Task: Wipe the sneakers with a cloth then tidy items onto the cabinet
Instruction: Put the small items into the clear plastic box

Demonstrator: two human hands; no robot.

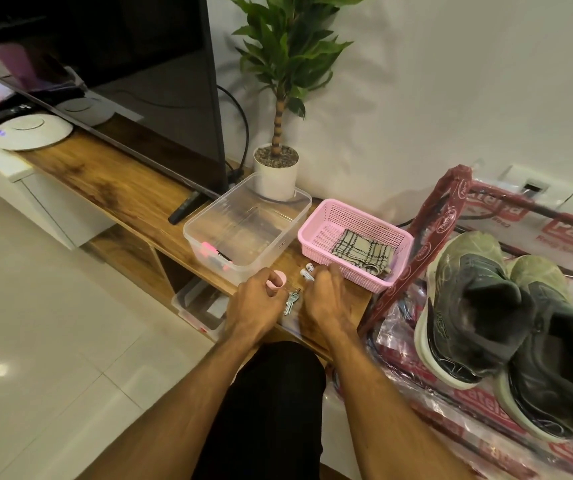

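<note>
1. Person at a low wooden cabinet (122, 181), both arms reaching onto its surface, near edge.
2. Left grip (254, 303): fingers curled round a small pink cylinder (276, 284), held just above or on the surface, can't tell which.
3. Right grip (323, 299): fingers bent, tips down right beside two small white pieces (307, 271). Can't tell if it's pinching one or only touching.
4. Keys (291, 301) lie flat on the surface between the two grips.
5. Cloth (363, 252), checked beige and black, folded, lies inside the pink basket (309, 244), toward its right end. Basket sits on the surface just beyond the right grip.
6. Clear plastic tub (278, 251) just left of the basket, not touching. Pink markers (214, 254) lie in its near corner.
7. Sneakers (468, 306): dark pair, white soles, side by side on a plastic-wrapped red rack (441, 220) right of the cabinet. Toes point away from the person.
8. Potted plant (275, 178) in a white pot behind the tub, by the wall.
9. TV (139, 64) stands along the back of the surface; a black remote (184, 207) lies at its corner, near the tub.
10. White round device (30, 131) at the far left end.
11. Another clear box (198, 303) sits on the lower shelf under the left grip.
</note>
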